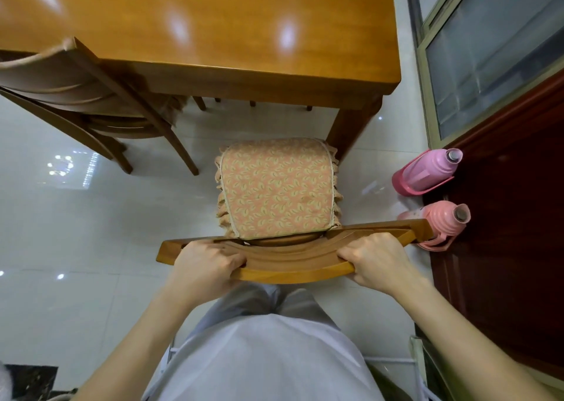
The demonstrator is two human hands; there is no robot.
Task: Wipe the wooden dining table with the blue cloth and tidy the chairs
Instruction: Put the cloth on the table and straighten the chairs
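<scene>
The glossy wooden dining table (213, 25) fills the top of the head view. In front of me stands a wooden chair with a pink leaf-patterned cushion (276, 187); its seat points toward the table's near right corner and sits out from under the table. My left hand (207, 263) is closed on the left part of the curved chair back (293, 263). My right hand (378, 260) grips the right part of the same back rail. No blue cloth is in view.
A second wooden chair (82, 95) is tucked at the table's left. Two pink thermos flasks (427, 172) (442, 220) stand on the white tiled floor beside the chair's right side, against a dark red door (503, 217). A glazed window frame (488, 50) is behind them.
</scene>
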